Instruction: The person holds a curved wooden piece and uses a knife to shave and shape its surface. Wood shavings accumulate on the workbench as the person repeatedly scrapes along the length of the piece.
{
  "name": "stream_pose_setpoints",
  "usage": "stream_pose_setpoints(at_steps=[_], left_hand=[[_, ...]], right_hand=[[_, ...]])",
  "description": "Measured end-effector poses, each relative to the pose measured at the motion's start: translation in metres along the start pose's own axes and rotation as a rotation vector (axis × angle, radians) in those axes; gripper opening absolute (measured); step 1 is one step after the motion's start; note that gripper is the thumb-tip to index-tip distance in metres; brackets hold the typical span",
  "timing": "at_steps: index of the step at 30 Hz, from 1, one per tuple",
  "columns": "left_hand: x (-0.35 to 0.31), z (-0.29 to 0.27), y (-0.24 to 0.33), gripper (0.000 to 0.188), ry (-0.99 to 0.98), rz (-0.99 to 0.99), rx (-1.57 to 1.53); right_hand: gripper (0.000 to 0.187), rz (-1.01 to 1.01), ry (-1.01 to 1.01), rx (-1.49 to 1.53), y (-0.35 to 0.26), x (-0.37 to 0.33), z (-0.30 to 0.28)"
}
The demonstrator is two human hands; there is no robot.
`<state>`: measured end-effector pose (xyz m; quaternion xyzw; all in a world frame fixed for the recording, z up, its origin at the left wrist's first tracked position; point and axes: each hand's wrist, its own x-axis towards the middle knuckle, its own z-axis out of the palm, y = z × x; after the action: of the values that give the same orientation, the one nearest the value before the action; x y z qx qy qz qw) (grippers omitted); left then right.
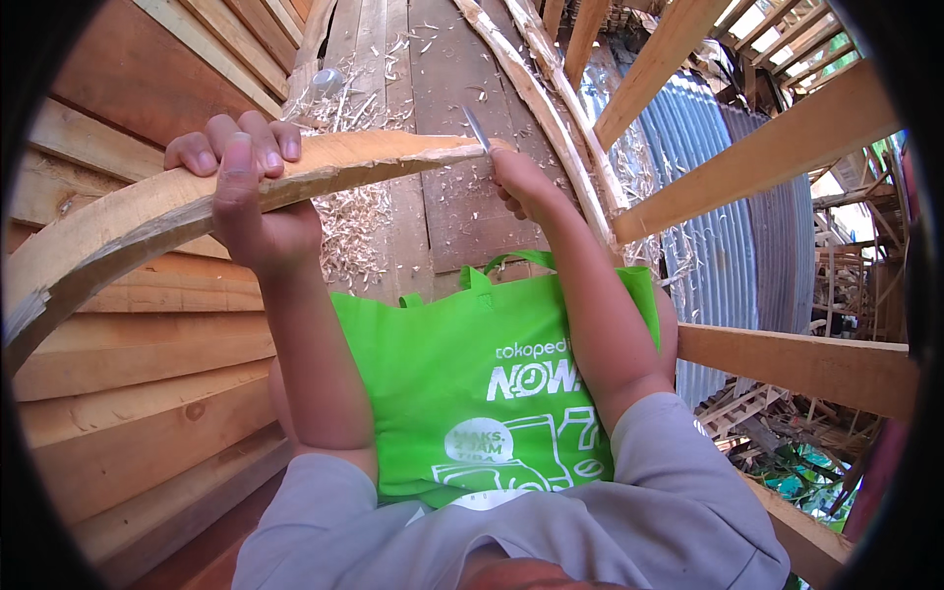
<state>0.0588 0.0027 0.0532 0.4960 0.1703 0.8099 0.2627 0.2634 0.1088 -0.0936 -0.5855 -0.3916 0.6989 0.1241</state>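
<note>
Wood, a long curved strip (295, 172), is held across the upper left of the frame, its long axis running from the lower left edge up in an arc to a thinned, split tip near upper centre. The left hand (246, 187) is wrapped over the strip at mid-length, fingers (241, 138) curled together over the top edge and the thumb pressed down the near face, so the strip is clamped firmly. The tip lies to the right of that grip and is met by the right hand (521, 182), which is the nearer of the two to the worked end. The right hand is closed on a small metal blade (477, 128), its fingers folded tight around the hidden handle, the blade set against the tip.

Wood shavings (359, 221) are scattered below on dark planks (442, 118) in the upper centre. A bright green bag (472, 374) is spread over the lap in the lower centre. Stacked boards (138, 354) fill the left, and corrugated metal sheeting (728, 246) is seen between timber rails (787, 359) at right.
</note>
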Motion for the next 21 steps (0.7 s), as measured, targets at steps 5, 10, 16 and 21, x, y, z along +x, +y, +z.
stream_pose_setpoints(at_steps=[5,10,16,21], left_hand=[[-0.004,-0.004,0.003,0.025,0.039,0.006,0.034],[-0.005,0.009,0.002,0.024,0.108,0.002,0.059],[-0.009,0.018,0.002,0.023,0.267,0.046,0.128],[-0.008,0.016,0.005,0.022,0.243,0.072,0.163]], right_hand=[[0.045,-0.116,-0.102,-0.036,-0.019,-0.047,0.037],[0.047,-0.051,0.174,-0.1,0.004,-0.009,0.004],[0.049,-0.092,0.114,-0.113,0.004,-0.009,0.018],[0.052,-0.12,0.133,-0.023,-0.004,-0.022,0.04]])
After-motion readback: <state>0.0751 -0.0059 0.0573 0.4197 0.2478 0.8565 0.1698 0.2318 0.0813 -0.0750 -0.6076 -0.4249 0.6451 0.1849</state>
